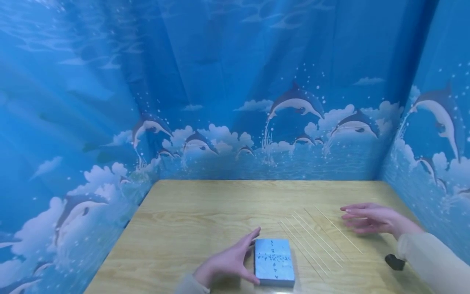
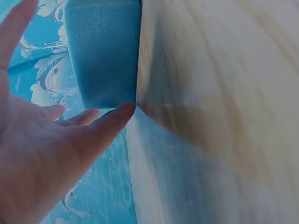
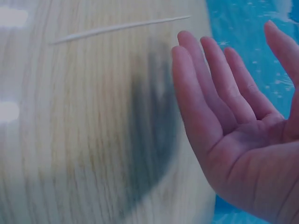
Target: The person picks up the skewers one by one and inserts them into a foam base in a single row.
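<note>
A blue foam-like block (image 1: 274,265) lies on the table, its pale top marked with many small dark dots or holes. Beside its left side is my left hand (image 1: 231,259), thumb and fingers spread; the thumb reaches the near left corner. In the left wrist view a fingertip of the left hand (image 2: 60,140) meets the bottom edge of the block (image 2: 105,56), apparently touching it. Several thin pale sticks (image 1: 317,236) lie slanted right of the block. Over the table, right of them, my right hand (image 1: 371,218) holds nothing; its fingers extend in the right wrist view.
The wooden table (image 1: 205,204) is bounded at the back and sides by a blue curtain (image 1: 220,81) printed with dolphins. A small black object (image 1: 395,262) is by the right sleeve; its kind cannot be made out.
</note>
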A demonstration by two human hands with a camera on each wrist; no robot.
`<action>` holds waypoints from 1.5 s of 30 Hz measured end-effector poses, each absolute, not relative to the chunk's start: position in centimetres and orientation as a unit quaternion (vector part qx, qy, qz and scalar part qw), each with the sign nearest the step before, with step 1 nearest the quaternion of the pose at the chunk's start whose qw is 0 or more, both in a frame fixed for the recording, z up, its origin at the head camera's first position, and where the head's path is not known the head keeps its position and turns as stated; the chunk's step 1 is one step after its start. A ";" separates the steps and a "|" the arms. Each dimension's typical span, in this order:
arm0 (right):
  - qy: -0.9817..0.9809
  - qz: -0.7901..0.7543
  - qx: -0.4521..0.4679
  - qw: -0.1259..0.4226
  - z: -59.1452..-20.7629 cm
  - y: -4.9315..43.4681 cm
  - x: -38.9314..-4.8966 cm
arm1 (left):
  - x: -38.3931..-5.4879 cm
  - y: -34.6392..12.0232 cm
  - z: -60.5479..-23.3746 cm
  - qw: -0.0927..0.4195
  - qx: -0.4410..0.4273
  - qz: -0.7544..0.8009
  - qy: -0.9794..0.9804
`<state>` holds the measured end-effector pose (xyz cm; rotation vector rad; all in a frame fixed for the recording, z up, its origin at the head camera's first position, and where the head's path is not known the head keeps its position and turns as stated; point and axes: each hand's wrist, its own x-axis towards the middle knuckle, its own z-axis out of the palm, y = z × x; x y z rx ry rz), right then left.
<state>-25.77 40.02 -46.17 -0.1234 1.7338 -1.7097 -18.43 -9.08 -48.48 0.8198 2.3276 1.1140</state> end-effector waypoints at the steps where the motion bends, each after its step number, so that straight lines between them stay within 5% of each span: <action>1: 0.676 -0.652 -0.032 0.341 -46.4 39.9 -25.8 | -18.4 -9.0 -48.5 0.218 0.294 0.403 0.839; 9: 0.708 -0.624 0.048 0.328 -48.1 39.5 -26.9 | -18.6 -8.4 -48.7 0.220 0.278 0.386 0.852; 45: 0.833 -0.479 0.100 0.258 -48.6 34.5 -27.8 | -19.1 -8.5 -49.0 0.202 0.293 0.337 0.872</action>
